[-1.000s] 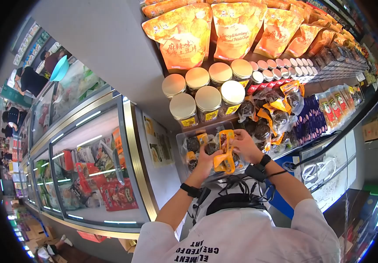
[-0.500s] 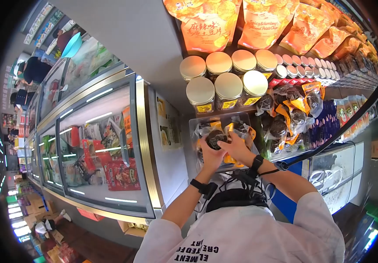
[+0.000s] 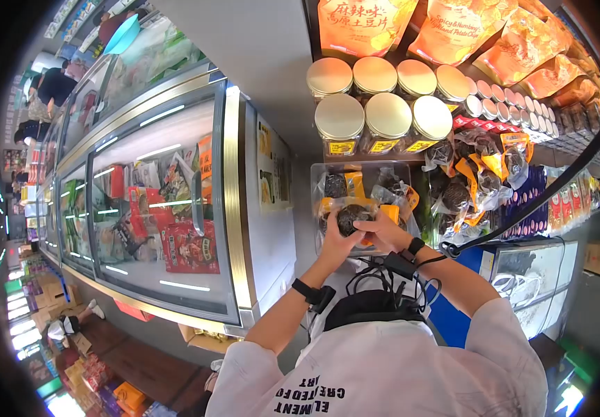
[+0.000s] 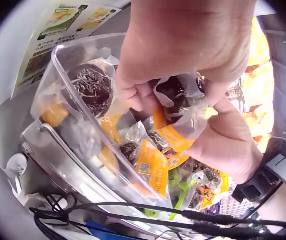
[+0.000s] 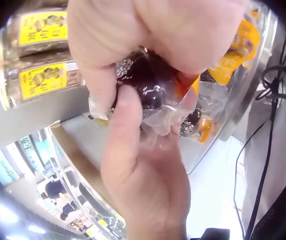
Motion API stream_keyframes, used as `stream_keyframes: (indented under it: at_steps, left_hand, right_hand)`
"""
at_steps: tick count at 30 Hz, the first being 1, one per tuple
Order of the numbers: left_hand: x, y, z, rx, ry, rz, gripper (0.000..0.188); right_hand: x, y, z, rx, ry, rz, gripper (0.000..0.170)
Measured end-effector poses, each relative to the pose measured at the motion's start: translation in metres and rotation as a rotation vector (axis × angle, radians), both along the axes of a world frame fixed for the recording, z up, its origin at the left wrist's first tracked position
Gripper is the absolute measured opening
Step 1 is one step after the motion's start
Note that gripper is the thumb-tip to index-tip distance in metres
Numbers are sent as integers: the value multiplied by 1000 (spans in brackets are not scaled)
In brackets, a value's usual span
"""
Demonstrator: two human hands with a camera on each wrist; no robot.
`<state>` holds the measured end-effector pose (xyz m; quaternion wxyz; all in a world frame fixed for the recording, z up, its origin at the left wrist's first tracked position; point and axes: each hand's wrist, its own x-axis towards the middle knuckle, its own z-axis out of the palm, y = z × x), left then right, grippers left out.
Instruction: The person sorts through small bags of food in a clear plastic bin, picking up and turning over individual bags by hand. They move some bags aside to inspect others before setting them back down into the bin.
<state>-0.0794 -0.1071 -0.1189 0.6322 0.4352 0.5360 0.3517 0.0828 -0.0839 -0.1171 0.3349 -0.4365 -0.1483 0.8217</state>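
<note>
Both hands hold a clear plastic pack with a dark, round, shiny food item inside and an orange label. My left hand grips its left side, fingers curled around it. From the other side my right hand pinches it, thumb across the dark face. In the right wrist view the dark item shows between both hands, loose plastic film hanging below. The orange part of the label hangs below the hands in the left wrist view. Beneath is a clear plastic bin holding several similar packs.
Wide jars with gold lids stand behind the bin, potato chip bags above them. More orange-labelled packs lie to the right. A glass-doored freezer stands at the left. Black cables hang at the person's front.
The pack has been turned from its orange label side to its dark round side. Both hands now grip it over the front of the bin. The head view has shifted.
</note>
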Motion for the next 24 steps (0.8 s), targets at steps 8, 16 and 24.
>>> stream_keyframes:
  at_steps: [8, 16, 24]
  left_hand:
    - [-46, -8, -48, 346, 738, -404, 77]
    - [-24, 32, -9, -265, 243, -137, 41]
    - [-17, 20, -39, -308, 170, 248, 30]
  right_hand:
    - [-4, -3, -27, -25, -56, 297, 57]
    - [-12, -18, -60, 56, -3, 310, 68]
    - [-22, -21, -59, 107, 64, 227, 63]
